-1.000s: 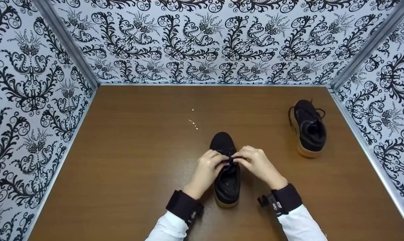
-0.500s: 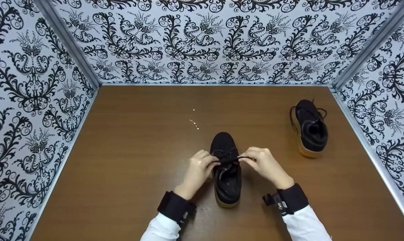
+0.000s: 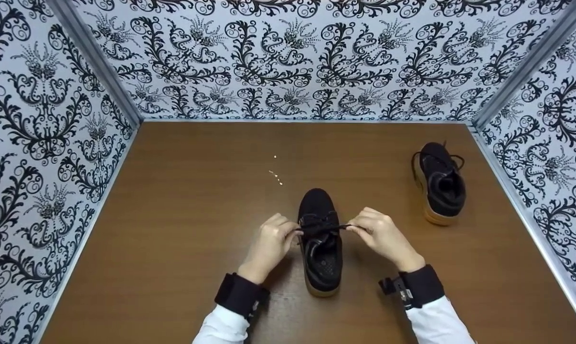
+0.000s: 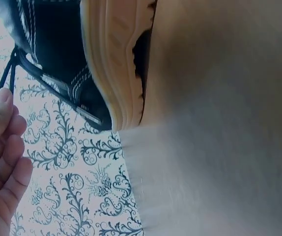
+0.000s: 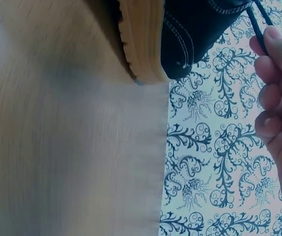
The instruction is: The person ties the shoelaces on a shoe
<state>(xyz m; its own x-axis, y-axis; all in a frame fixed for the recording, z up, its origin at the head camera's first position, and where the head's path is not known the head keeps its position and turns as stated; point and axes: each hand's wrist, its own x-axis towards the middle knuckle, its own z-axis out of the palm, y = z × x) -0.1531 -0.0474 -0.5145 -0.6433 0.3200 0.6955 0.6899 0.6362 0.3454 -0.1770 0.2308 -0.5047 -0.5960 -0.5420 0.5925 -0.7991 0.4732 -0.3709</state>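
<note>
A black shoe (image 3: 317, 205) with a tan sole stands on the brown table, toe pointing away from me. My left hand (image 3: 270, 243) pinches one part of its black shoelace between thumb and forefinger, left of the shoe. On the other side my right hand (image 3: 382, 237) pinches the opposite part of the lace. Between the hands the shoelace (image 3: 321, 229) runs taut across the tongue. In the left wrist view two strands of lace (image 4: 14, 69) rise into the left fingertips; in the right wrist view two strands (image 5: 255, 24) meet the right fingertips.
A second black shoe (image 3: 443, 186), its laces loose, stands at the right on the table (image 3: 197, 191). Small white specks (image 3: 276, 177) lie beyond the first shoe. Patterned panels (image 3: 288, 62) rise along the back and both sides.
Both hands have moved apart, left hand to the left and right hand to the right, drawing the lace out from the middle of the shoe. The shoes stay in place.
</note>
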